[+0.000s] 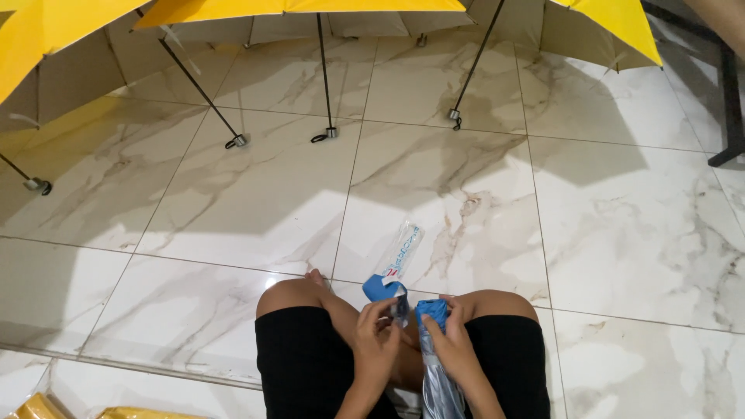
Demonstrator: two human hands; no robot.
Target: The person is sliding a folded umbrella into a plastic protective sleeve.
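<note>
Both hands (411, 341) grip blue folded umbrella (436, 365)

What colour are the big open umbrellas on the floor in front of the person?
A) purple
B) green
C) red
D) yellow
D: the open umbrellas standing along the top of the view have bright yellow canopies, their dark shafts reaching down to the marble floor, while the folded umbrella in the person's hands is blue.

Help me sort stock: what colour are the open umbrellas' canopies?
Bright yellow outside, greyish inside; the open umbrellas' canopies show in the head view.
</note>
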